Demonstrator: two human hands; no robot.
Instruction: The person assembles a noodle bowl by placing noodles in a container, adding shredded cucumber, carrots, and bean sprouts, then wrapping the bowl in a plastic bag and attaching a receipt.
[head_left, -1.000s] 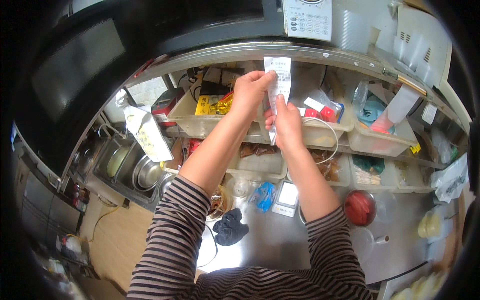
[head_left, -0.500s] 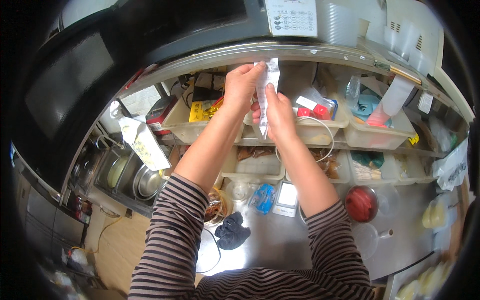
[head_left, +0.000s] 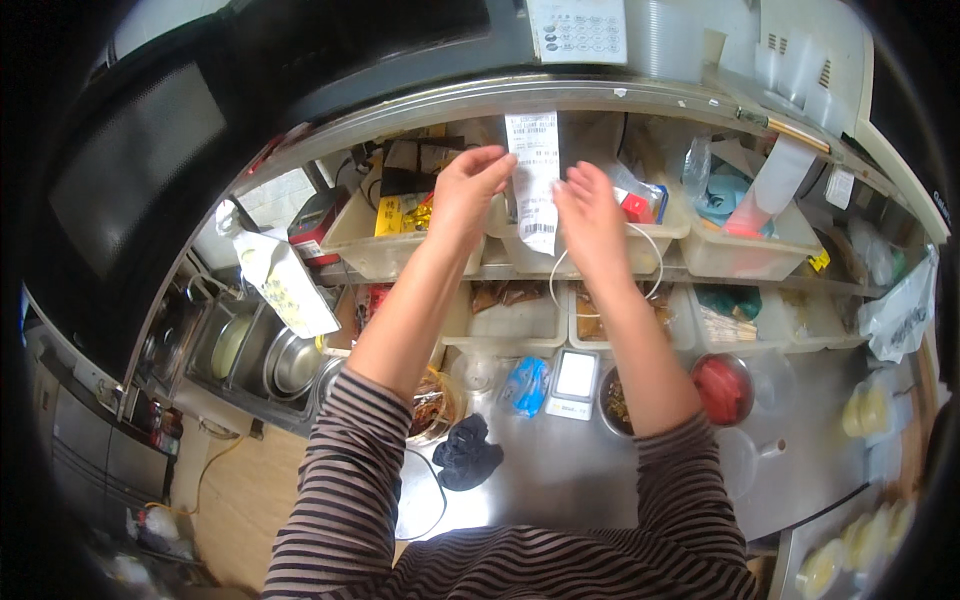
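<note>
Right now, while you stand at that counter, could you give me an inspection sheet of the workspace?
Surface: shiny metal counter, with glare toward the left.
Main thing: printed paper slip, hanging at the shelf edge.
Clutter: crumpled dark bundle, blue bag, scale.
Grip: left hand at the slip's left edge, right hand open by its right; contact unclear.
Cables: white loop before the bins; black cord on the counter.
Surroundings: metal pot at left.

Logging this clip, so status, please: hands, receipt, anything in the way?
Left hand at receipt, left side, contact unclear. Right hand open, right side. Receipt upright, top by shelf edge. No other object in front of it.
</note>
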